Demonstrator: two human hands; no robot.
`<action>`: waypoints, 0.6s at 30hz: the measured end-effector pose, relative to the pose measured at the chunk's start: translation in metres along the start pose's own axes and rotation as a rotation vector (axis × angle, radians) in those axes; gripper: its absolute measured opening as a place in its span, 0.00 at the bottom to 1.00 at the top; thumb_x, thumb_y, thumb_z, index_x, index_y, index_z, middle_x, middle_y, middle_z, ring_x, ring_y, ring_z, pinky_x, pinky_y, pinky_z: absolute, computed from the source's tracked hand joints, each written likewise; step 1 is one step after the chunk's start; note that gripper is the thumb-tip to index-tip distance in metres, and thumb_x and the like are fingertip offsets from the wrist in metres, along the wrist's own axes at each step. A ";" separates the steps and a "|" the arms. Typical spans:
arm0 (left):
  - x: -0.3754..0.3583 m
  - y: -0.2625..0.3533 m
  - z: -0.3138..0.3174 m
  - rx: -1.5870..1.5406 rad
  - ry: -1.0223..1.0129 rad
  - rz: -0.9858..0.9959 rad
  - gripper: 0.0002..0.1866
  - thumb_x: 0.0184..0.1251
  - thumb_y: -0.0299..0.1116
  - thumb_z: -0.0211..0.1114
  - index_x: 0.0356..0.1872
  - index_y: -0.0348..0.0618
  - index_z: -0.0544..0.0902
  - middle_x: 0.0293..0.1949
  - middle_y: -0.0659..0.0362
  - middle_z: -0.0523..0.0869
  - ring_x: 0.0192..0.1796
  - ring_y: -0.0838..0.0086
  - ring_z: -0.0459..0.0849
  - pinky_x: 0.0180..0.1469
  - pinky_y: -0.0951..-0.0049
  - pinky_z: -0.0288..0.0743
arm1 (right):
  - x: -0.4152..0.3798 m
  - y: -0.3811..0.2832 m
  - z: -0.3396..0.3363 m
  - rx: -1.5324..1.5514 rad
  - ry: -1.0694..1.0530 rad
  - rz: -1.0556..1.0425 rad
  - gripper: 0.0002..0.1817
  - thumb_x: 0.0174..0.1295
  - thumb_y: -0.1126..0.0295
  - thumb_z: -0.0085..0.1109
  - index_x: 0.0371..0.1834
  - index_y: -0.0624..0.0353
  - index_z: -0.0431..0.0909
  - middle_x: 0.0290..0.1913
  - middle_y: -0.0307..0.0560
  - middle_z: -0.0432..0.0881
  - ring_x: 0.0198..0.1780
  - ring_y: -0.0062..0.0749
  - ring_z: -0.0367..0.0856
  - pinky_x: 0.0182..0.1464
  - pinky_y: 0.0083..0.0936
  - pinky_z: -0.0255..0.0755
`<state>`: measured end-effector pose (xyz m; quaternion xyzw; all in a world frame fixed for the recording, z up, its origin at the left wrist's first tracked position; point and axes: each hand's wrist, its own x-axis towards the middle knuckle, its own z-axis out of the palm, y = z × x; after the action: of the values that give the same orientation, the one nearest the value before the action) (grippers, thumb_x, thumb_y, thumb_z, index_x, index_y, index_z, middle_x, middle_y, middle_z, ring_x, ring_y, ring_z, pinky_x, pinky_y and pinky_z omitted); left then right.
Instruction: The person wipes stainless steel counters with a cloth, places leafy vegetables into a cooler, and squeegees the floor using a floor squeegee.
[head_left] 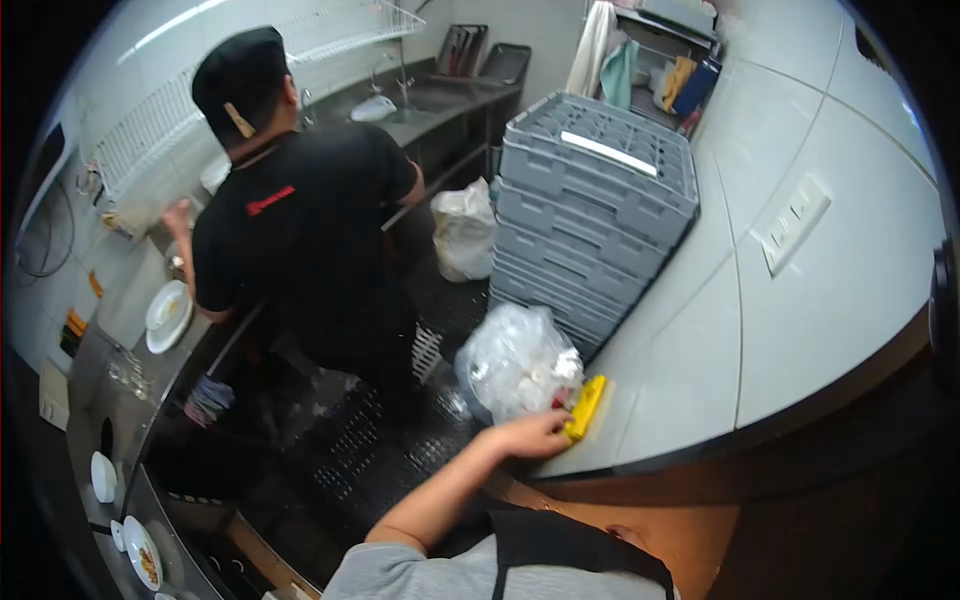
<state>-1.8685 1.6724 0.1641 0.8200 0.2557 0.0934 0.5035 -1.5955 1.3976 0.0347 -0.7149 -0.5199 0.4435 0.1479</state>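
My left hand [538, 436] reaches out from the grey sleeve, fingers closed on the lower end of a yellow object [587, 406] beside the white tiled wall. A small red item [562, 398] shows just above my fingers. Close by on the left is a bulging clear plastic bag [520, 362] with pale, crumpled contents. I cannot make out my right hand; the black apron [580, 548] and grey shirt fill the bottom of the view.
A co-worker in black [310, 225] stands at the left. Stacked grey crates [595, 220] rise beyond the bag. Another white bag [465, 232] is on the floor. Plates [168, 316] lie on the left counter. A sink [408, 115] is at the back.
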 end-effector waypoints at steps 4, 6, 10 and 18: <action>0.015 -0.002 -0.013 -0.050 -0.266 -0.084 0.27 0.62 0.41 0.58 0.60 0.39 0.67 0.49 0.49 0.79 0.52 0.63 0.77 0.54 0.70 0.69 | 0.015 -0.015 -0.015 -0.022 0.059 0.088 0.25 0.53 0.59 0.62 0.51 0.63 0.73 0.46 0.56 0.79 0.47 0.42 0.80 0.44 0.30 0.75; 0.021 -0.021 -0.030 -0.037 -0.114 0.012 0.26 0.61 0.40 0.58 0.58 0.37 0.68 0.47 0.48 0.80 0.49 0.61 0.79 0.52 0.68 0.71 | 0.031 -0.027 -0.021 -0.019 0.055 0.132 0.25 0.53 0.59 0.62 0.51 0.63 0.73 0.46 0.56 0.79 0.47 0.42 0.79 0.44 0.31 0.75; 0.024 -0.038 -0.079 -0.011 0.050 0.028 0.26 0.60 0.41 0.59 0.57 0.36 0.70 0.48 0.46 0.80 0.51 0.58 0.78 0.54 0.66 0.70 | 0.061 -0.065 -0.029 -0.042 0.080 0.257 0.25 0.53 0.59 0.62 0.51 0.63 0.73 0.46 0.55 0.78 0.47 0.41 0.79 0.43 0.32 0.75; 0.005 -0.107 -0.170 -0.068 -0.058 0.003 0.26 0.64 0.41 0.56 0.61 0.41 0.67 0.52 0.47 0.78 0.53 0.60 0.78 0.55 0.67 0.70 | 0.097 -0.130 -0.036 0.015 0.204 0.628 0.26 0.53 0.58 0.63 0.51 0.62 0.73 0.47 0.53 0.77 0.48 0.41 0.77 0.42 0.33 0.76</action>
<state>-1.9687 1.8459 0.1504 0.8051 0.2366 0.0788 0.5382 -1.6400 1.5458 0.0960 -0.8799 -0.2532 0.3974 0.0603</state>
